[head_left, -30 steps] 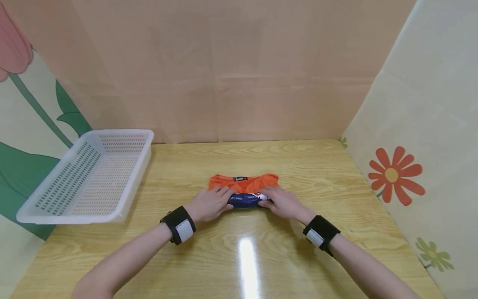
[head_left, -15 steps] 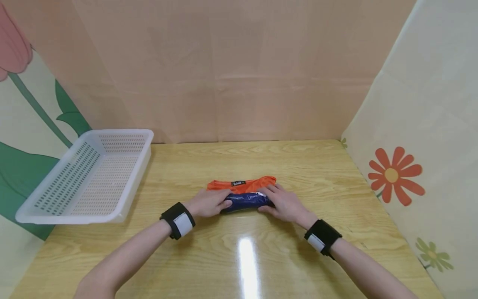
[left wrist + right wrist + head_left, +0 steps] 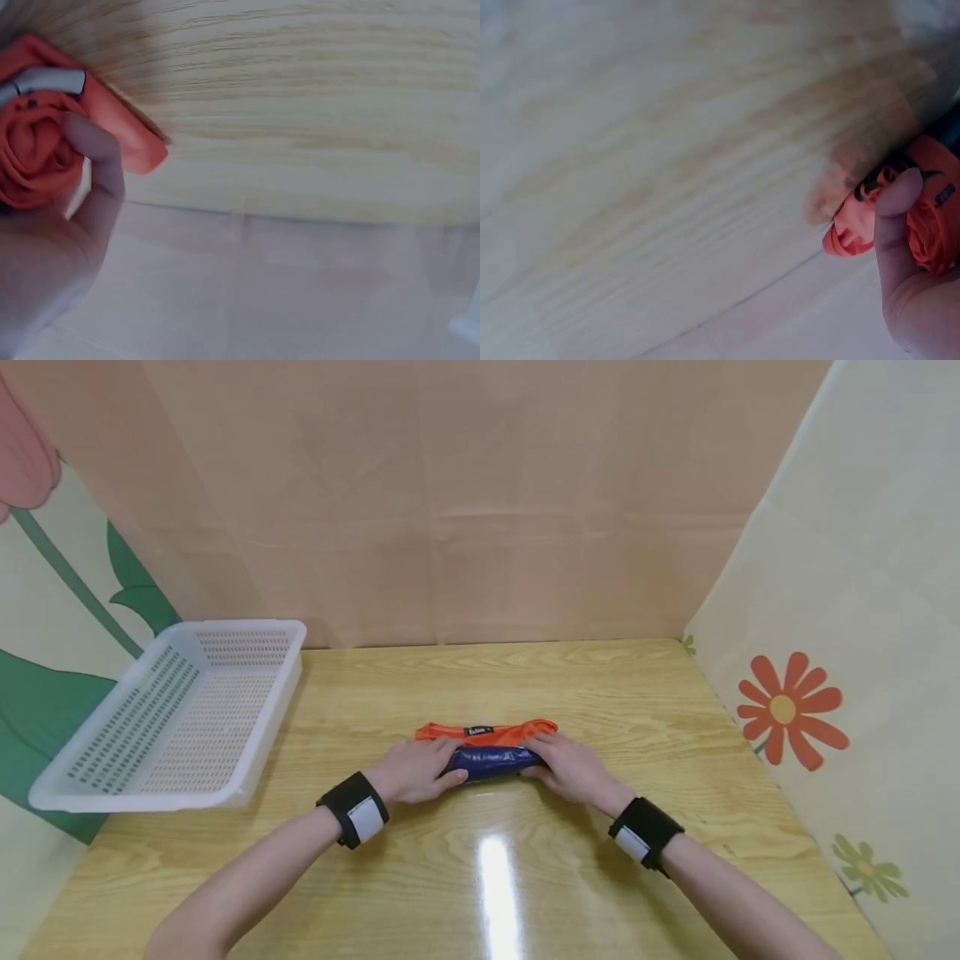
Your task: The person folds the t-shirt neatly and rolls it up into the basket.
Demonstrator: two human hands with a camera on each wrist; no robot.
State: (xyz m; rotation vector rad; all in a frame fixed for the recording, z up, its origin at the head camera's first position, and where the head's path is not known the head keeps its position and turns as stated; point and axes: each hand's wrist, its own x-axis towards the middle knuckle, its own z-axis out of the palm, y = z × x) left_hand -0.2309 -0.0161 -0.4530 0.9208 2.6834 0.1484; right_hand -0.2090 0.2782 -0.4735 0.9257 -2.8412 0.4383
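Observation:
An orange shirt with a dark blue, shiny printed part [image 3: 493,762] lies mid-table, rolled into a thick tube. Beyond the roll, a narrow orange strip with a black neck label [image 3: 478,731] stays flat. My left hand [image 3: 411,771] grips the roll's left end; the left wrist view shows a spiral of orange cloth [image 3: 34,154] with a digit curled against it. At the right end, my right hand [image 3: 573,768] holds the roll, its thumb [image 3: 900,196] bent over the orange cloth in the right wrist view. Some fingertips are hidden by the cloth.
A white perforated plastic basket [image 3: 258,727] stands at the left of the wooden table [image 3: 615,693]. A plain pinkish sheet [image 3: 480,527] hangs behind the table's far edge, and a flowered sheet [image 3: 847,568] hangs along the right side.
The flat orange part beyond the roll has become narrower as the blue part was rolled over it. Both hands stay at the roll's ends with small shifts.

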